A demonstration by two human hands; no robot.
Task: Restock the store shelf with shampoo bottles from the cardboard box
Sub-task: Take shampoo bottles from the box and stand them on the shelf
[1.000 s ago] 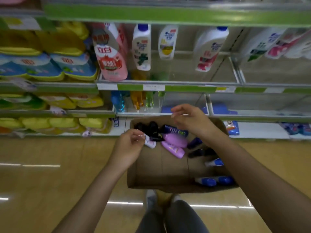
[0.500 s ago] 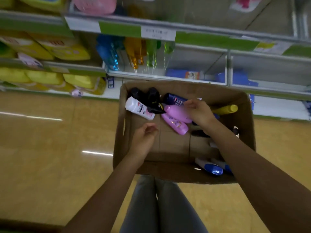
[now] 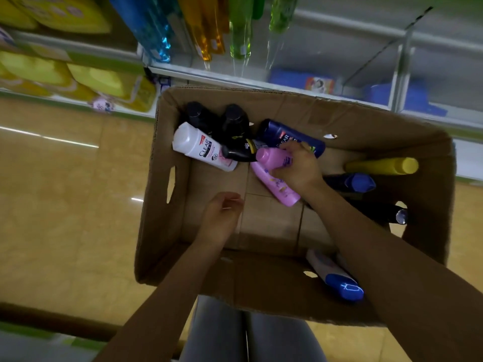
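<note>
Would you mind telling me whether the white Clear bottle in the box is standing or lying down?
Lying down: the white Clear bottle rests on its side, label facing up.

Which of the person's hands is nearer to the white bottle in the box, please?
The left hand is not nearer: the right hand is, gripping a pink bottle just right of the white bottle. The left hand hovers lower, over the box floor.

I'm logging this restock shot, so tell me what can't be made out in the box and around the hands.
Head view only:
- Upper pink bottle: the right hand covers most of its label.
- White bottle with blue cap: the right forearm hides part of its body.
- Dark bottles by the box's right wall: in shadow, labels unreadable.
- Shelf bottles: blurred, tops cut off by the frame edge.
- Left hand: the palm side is turned away.
</note>
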